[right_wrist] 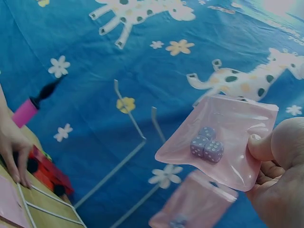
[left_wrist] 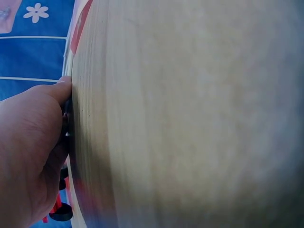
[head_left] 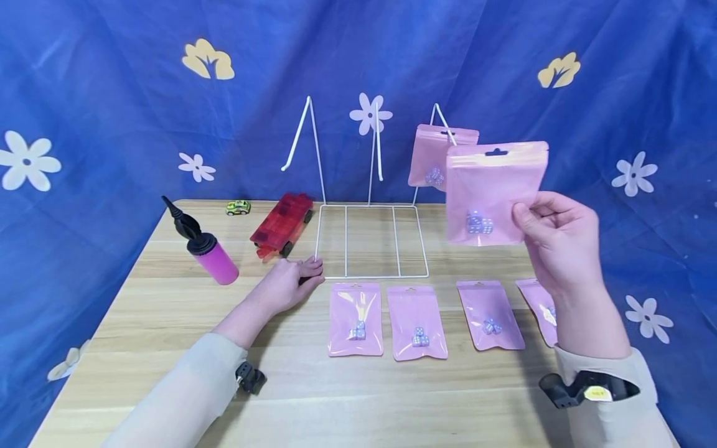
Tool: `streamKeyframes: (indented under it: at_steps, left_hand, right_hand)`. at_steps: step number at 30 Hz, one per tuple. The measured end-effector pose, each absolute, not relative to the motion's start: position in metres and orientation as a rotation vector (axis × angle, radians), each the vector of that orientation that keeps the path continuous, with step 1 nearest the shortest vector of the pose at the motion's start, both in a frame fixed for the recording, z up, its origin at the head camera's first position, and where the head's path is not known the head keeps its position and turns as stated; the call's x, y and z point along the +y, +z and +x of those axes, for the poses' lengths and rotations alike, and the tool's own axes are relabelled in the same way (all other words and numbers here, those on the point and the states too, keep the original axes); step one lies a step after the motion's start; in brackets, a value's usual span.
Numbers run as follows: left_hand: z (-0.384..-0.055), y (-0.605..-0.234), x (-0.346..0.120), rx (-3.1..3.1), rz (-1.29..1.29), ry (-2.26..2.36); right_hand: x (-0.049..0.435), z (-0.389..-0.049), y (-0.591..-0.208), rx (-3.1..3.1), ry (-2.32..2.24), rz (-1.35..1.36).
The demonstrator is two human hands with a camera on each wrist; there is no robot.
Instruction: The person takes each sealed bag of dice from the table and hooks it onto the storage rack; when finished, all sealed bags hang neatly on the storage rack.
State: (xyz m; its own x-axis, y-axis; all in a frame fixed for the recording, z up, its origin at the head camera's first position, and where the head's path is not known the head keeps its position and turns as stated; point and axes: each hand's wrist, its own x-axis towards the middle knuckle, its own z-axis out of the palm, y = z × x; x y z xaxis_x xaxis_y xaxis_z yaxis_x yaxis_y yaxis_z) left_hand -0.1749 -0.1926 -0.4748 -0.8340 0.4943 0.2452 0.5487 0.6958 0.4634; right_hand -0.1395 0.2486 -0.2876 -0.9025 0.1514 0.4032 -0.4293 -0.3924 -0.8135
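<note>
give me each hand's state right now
Left hand: open, touching the white rack at its near left corner.
Right hand: closed, pinching a pink bag of dice.

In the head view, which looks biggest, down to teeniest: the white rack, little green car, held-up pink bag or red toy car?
White rack
Held-up pink bag
Red toy car
Little green car

Nearness to the camera may enlarge the bag.

The counter (head_left: 358, 398) has a light wood-grain surface. A creased blue fabric backdrop (head_left: 140, 118) hangs behind the counter and extends past its left and right sides. White flower motifs (head_left: 43, 165) and yellow motifs (head_left: 194, 62) mark the backdrop. Spotted animal figures (right_wrist: 244, 81) and a bright light patch (right_wrist: 282, 6) appear well apart from the counter.
</note>
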Motion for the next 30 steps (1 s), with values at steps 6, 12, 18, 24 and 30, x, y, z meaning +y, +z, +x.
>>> streamKeyframes:
  at_steps: [6,12,18,24,30]
  left_hand:
    - [-0.175,-0.476,-0.193,-2.801,-0.863,-0.824]
    - [-0.175,-0.475,-0.193,-2.812,-0.852,-0.826]
    - [-0.176,-0.477,-0.193,-2.797,-0.865,-0.83]
    - [-0.176,-0.477,-0.193,-2.789,-0.86,-0.835]
    - [-0.176,-0.477,-0.193,-2.785,-0.861,-0.828]
  right_hand:
    - [0.22,-0.14,-0.295,-1.462,2.411,0.426]
    - [0.2,-0.143,-0.305,-1.466,2.498,0.493]
    - [0.182,-0.145,-0.312,-1.506,2.516,0.501]
    - [0.166,-0.146,-0.319,-1.486,2.558,0.493]
    - [0.151,-0.148,-0.327,-1.508,2.569,0.494]
